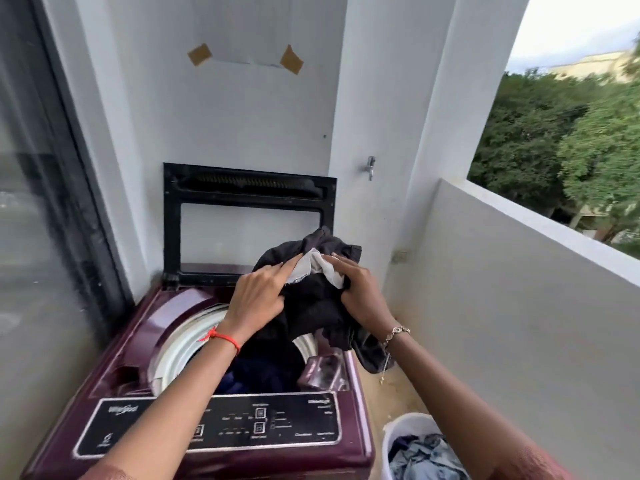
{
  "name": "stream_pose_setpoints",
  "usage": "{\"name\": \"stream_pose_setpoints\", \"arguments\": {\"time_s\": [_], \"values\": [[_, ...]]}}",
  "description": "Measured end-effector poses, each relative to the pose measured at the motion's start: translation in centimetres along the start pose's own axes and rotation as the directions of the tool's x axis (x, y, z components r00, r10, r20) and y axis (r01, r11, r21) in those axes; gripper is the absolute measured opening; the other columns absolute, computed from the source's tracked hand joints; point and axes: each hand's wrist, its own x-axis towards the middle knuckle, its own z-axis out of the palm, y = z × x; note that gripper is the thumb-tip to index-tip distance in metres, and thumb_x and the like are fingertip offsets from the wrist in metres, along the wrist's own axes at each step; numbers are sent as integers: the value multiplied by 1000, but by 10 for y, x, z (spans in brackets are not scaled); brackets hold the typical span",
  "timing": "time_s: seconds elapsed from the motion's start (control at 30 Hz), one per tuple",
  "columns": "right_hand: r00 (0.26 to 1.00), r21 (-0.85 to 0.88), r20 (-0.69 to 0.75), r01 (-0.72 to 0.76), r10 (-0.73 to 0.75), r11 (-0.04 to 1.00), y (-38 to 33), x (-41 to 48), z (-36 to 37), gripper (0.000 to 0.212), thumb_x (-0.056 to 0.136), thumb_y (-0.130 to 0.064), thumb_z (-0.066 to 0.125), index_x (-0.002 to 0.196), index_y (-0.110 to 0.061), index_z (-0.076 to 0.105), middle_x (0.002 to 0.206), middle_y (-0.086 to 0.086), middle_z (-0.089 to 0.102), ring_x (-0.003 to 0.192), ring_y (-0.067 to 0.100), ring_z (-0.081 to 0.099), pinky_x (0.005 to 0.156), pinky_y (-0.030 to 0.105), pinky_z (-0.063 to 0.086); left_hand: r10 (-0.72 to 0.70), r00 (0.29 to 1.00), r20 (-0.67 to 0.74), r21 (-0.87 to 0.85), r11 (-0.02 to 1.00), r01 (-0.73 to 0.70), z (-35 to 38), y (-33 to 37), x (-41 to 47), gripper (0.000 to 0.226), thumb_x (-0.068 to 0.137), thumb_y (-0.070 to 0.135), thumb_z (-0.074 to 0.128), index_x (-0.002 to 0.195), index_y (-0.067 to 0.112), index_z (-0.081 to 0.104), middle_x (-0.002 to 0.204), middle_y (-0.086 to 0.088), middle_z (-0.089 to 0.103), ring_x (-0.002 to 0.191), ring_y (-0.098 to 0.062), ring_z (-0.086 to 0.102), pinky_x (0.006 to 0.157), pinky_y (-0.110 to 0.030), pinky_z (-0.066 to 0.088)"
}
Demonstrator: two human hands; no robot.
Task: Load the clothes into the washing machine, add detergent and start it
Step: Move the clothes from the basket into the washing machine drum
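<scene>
A maroon top-loading washing machine [114, 344] stands with its black-framed lid [249, 199] raised against the wall. Dark blue clothes [256, 372] lie in its white drum [180, 344]. Above the drum's right side hangs a black garment [311, 306] with a white pocket lining [320, 266] turned out. My left hand [254, 299] grips the garment on its left, one finger stretched along the lining. My right hand [360, 289] grips the garment and lining on the right. The black control panel [277, 420] faces me at the front.
A white bucket [398, 427] with blue-grey clothes [422, 459] stands on the floor right of the machine. A tap [371, 167] juts from the wall behind. A low balcony wall [519, 289] runs along the right, and a glass sliding door [45, 220] fills the left.
</scene>
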Motion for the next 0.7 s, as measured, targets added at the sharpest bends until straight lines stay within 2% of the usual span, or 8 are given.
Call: {"name": "stream_pose_setpoints", "arguments": {"time_s": [0.23, 0.3, 0.47, 0.63, 0.7], "values": [[1000, 59, 16, 9, -10, 998, -33, 37, 80, 77, 63, 22, 40, 124, -21, 59, 131, 4, 57, 128, 14, 46, 101, 11, 28, -24, 998, 61, 27, 999, 23, 10, -90, -17, 92, 36, -3, 72, 125, 16, 58, 70, 3, 68, 56, -21, 63, 38, -24, 42], [1000, 92, 12, -29, 28, 995, -36, 45, 106, 72, 63, 23, 41, 121, -16, 62, 127, 6, 60, 125, 14, 49, 99, 7, 29, -17, 996, 93, 20, 1000, 15, 18, -115, -20, 91, 36, -3, 72, 124, 16, 59, 69, 3, 68, 55, -21, 63, 37, -23, 41], [986, 147, 31, -168, 165, 975, -34, 52, 169, 64, 64, 21, 44, 114, -13, 66, 120, 7, 64, 120, 14, 54, 97, 12, 34, -2, 975, 224, -13, 1000, 5, 49, -160, -40, 87, 36, 2, 74, 121, 14, 60, 71, 0, 70, 55, -24, 64, 38, -26, 41], [954, 162, 119, -291, 274, 943, -20, 39, 217, 59, 65, 22, 44, 112, -6, 66, 115, 5, 65, 113, 9, 52, 91, -3, 29, 11, 935, 354, -34, 999, 1, 89, -184, -66, 84, 33, 6, 77, 116, 13, 63, 72, 0, 71, 53, -22, 64, 36, -23, 39], [939, 112, 176, -316, 294, 942, -11, 34, 232, 59, 65, 22, 45, 112, -6, 66, 119, 9, 64, 115, 14, 54, 94, 2, 29, 4, 899, 438, -41, 999, 16, 108, -189, -78, 84, 39, 5, 76, 121, 14, 60, 75, -3, 72, 55, -23, 65, 39, -27, 43]]}}
